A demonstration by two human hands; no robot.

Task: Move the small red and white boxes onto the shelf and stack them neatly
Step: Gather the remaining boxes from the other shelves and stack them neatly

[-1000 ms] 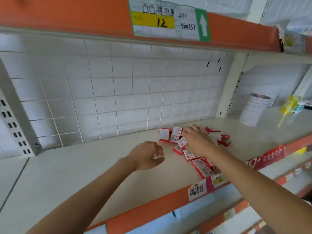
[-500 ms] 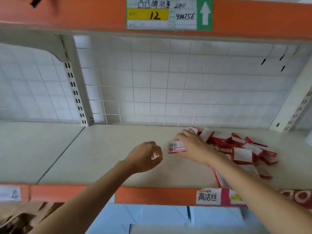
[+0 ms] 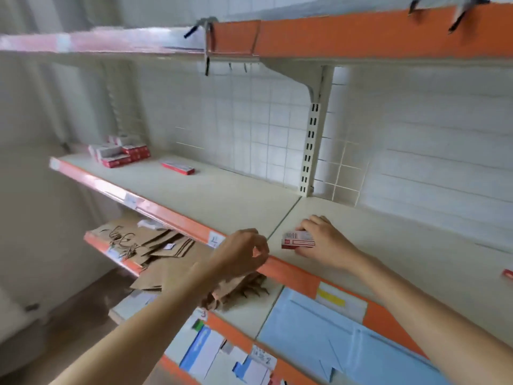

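The picture is blurry, most of all at the far left, so the words on the boxes and tags cannot be read. At the right edge, a small red thing on the shelf is cut off, and I cannot tell what it is. The shelf is a long pale board with an orange front edge. At its far left end sits a pile of red and white boxes, stacked close together. A single red box lies flat just to the right of the pile, apart from it. On the lower shelf, brown paper bags lie in a messy heap, partly hidden under the shelf above and behind the left arm. Pale blue sheets lie to the right of the bags. The right hand reaches over the near part of the shelf, palm down. Its fingers and thumb are clamped on one small red and white box, which sticks out to the left of the hand, just above the board. I cannot tell if the box touches the board. The left hand hangs in front of the orange edge, near the held box but not touching it. Its fingers are curled in loosely and hold nothing. Both arms are bare and stretch forward from the bottom of the view.
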